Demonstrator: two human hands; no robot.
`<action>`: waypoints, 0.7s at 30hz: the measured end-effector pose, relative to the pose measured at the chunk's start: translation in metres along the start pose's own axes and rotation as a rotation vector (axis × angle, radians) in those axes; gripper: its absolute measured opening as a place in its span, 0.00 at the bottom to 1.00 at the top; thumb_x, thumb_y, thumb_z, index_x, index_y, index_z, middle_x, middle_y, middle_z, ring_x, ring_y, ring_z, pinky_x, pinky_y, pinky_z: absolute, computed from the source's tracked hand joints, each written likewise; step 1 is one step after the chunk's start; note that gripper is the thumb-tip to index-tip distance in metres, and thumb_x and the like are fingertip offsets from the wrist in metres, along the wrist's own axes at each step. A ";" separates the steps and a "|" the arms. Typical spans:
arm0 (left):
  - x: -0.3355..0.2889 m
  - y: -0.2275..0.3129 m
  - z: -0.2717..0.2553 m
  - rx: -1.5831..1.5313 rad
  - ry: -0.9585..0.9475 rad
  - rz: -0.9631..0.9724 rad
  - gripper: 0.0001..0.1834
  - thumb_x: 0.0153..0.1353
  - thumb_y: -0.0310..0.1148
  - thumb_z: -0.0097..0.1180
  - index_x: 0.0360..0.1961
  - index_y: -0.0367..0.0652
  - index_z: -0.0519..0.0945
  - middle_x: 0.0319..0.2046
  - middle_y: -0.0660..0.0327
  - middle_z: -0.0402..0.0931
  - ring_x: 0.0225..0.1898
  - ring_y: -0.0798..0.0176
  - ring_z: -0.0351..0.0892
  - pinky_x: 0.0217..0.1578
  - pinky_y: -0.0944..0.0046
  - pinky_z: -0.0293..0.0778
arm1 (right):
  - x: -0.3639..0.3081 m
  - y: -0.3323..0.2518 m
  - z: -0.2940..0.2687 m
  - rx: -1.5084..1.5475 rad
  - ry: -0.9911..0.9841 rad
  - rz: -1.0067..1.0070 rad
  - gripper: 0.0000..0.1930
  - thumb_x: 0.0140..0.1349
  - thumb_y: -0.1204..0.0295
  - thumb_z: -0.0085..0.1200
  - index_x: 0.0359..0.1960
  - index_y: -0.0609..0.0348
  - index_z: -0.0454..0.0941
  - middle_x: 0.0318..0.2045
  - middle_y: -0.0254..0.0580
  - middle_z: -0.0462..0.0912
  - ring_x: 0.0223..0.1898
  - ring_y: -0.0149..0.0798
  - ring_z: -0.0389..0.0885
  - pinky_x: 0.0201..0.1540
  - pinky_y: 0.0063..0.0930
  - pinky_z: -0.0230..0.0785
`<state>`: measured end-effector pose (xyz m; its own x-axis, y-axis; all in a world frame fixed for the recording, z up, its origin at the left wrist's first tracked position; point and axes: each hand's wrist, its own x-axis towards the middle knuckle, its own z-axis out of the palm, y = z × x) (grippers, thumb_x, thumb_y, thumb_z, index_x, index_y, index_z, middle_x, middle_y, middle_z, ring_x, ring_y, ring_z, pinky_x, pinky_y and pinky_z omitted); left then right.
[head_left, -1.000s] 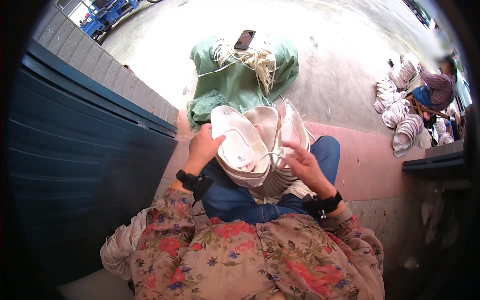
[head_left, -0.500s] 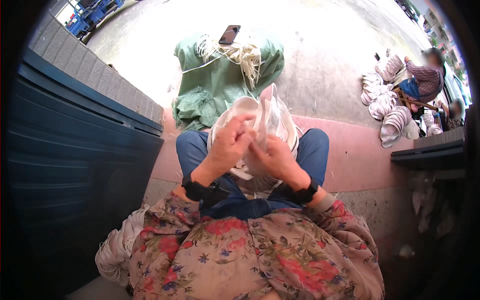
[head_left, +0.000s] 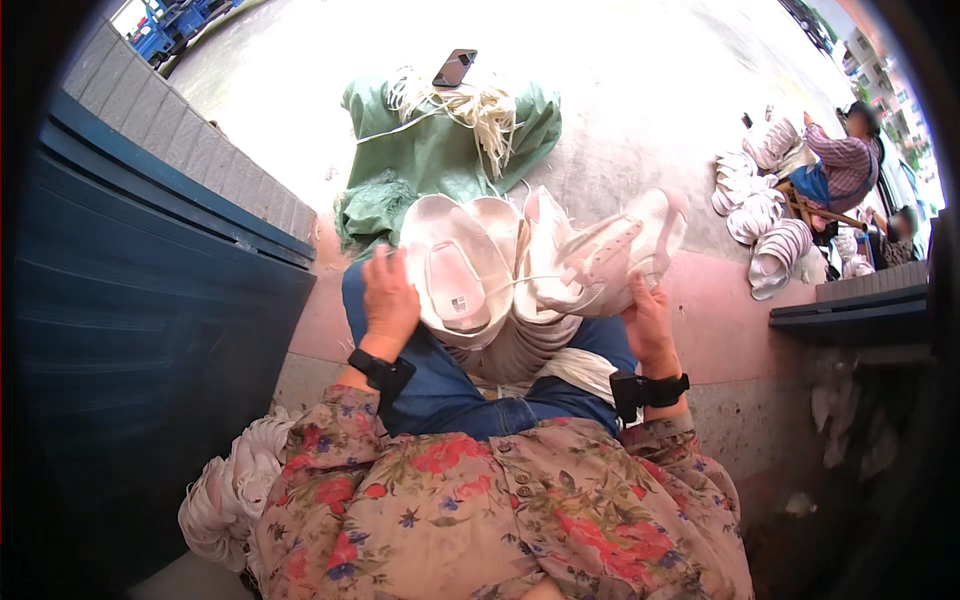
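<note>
Seated worker's lap seen from above, with pale shoe uppers between the knees. The right hand (head_left: 652, 318) pinches the lower edge of a white shoe upper (head_left: 655, 235) between thumb and fingers, its grip pressed together on the material; this upper is tilted to the right of the others, its row of eyelets facing up. The left hand (head_left: 388, 300) lies just beside the outer rim of an open shoe upper (head_left: 468, 275) with a pinkish sole lining; whether its grip is spread or closed on that rim cannot be told. A thin white cord (head_left: 540, 278) spans the gap between the two uppers. Beneath them, a nested stack of uppers (head_left: 515, 352) sits between the thighs of the blue jeans (head_left: 359, 312), and a bundle of white laces (head_left: 585, 372) lies across the right thigh. Beyond the knees, a green sack (head_left: 450, 155) carries loose cream laces (head_left: 492, 118) and a smartphone (head_left: 455, 68). At far right, a co-worker (head_left: 843, 165) sits beside piles of uppers (head_left: 782, 250)
</note>
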<state>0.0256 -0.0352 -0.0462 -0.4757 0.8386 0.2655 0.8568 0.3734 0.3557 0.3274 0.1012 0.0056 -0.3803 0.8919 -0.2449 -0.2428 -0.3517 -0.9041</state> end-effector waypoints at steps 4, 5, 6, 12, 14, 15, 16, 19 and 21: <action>0.004 -0.008 0.003 -0.140 -0.170 -0.215 0.12 0.47 0.26 0.47 0.35 0.35 0.71 0.35 0.42 0.70 0.38 0.42 0.68 0.40 0.50 0.66 | -0.010 0.009 -0.016 0.136 0.117 0.041 0.15 0.61 0.67 0.44 0.47 0.62 0.67 0.42 0.39 0.75 0.42 0.32 0.74 0.45 0.27 0.66; 0.005 -0.013 0.008 -0.218 -0.410 -0.267 0.09 0.48 0.27 0.46 0.32 0.35 0.71 0.29 0.42 0.72 0.34 0.41 0.71 0.36 0.49 0.68 | -0.009 0.010 -0.016 0.135 0.113 0.048 0.15 0.61 0.67 0.44 0.47 0.62 0.67 0.42 0.39 0.75 0.42 0.32 0.74 0.45 0.27 0.66; 0.011 -0.009 0.006 -0.219 -0.416 -0.270 0.09 0.48 0.27 0.46 0.32 0.35 0.71 0.29 0.42 0.72 0.34 0.41 0.71 0.36 0.49 0.68 | -0.008 0.013 -0.017 0.107 0.084 0.058 0.16 0.61 0.67 0.44 0.47 0.62 0.67 0.43 0.39 0.75 0.42 0.32 0.74 0.45 0.27 0.66; 0.075 0.030 -0.032 -0.020 0.011 -0.029 0.04 0.49 0.26 0.45 0.26 0.38 0.70 0.21 0.47 0.73 0.24 0.42 0.73 0.28 0.49 0.70 | -0.005 0.009 0.011 0.033 -0.065 0.072 0.15 0.61 0.67 0.45 0.46 0.62 0.69 0.41 0.37 0.76 0.40 0.30 0.74 0.43 0.24 0.66; 0.079 0.018 -0.025 0.132 -0.228 -0.069 0.06 0.49 0.25 0.45 0.31 0.38 0.71 0.27 0.48 0.74 0.28 0.45 0.74 0.29 0.50 0.71 | -0.001 0.011 0.021 0.013 -0.109 0.070 0.14 0.61 0.67 0.45 0.45 0.63 0.70 0.40 0.35 0.76 0.39 0.28 0.74 0.42 0.22 0.65; 0.073 0.020 -0.024 0.127 -0.143 -0.014 0.09 0.50 0.25 0.44 0.33 0.38 0.71 0.31 0.48 0.73 0.31 0.46 0.73 0.31 0.52 0.71 | -0.002 0.012 0.019 -0.090 -0.084 0.075 0.14 0.61 0.66 0.45 0.44 0.63 0.70 0.39 0.34 0.76 0.38 0.27 0.73 0.40 0.20 0.65; 0.069 0.022 -0.023 0.121 -0.057 0.041 0.11 0.50 0.25 0.44 0.36 0.37 0.70 0.35 0.49 0.71 0.35 0.47 0.72 0.33 0.53 0.71 | -0.001 0.011 0.019 -0.090 -0.078 0.072 0.14 0.61 0.66 0.45 0.44 0.63 0.70 0.39 0.34 0.76 0.38 0.27 0.73 0.40 0.20 0.65; 0.056 0.052 -0.030 -0.098 0.013 0.329 0.15 0.47 0.24 0.46 0.39 0.36 0.69 0.38 0.49 0.69 0.39 0.48 0.69 0.41 0.57 0.68 | -0.003 0.008 0.016 -0.110 -0.012 0.028 0.14 0.61 0.67 0.45 0.43 0.64 0.71 0.38 0.33 0.76 0.37 0.25 0.72 0.39 0.19 0.65; 0.027 0.069 -0.013 -0.472 -0.131 0.434 0.16 0.46 0.24 0.46 0.40 0.35 0.69 0.37 0.48 0.69 0.40 0.46 0.68 0.43 0.56 0.66 | 0.001 0.019 0.004 -0.148 0.040 0.038 0.13 0.61 0.68 0.46 0.42 0.65 0.72 0.37 0.33 0.76 0.36 0.24 0.72 0.39 0.18 0.64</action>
<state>0.0696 0.0088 -0.0030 -0.0521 0.9265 0.3727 0.7715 -0.1996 0.6041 0.3189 0.0946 -0.0106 -0.3505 0.8902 -0.2911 -0.0939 -0.3427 -0.9347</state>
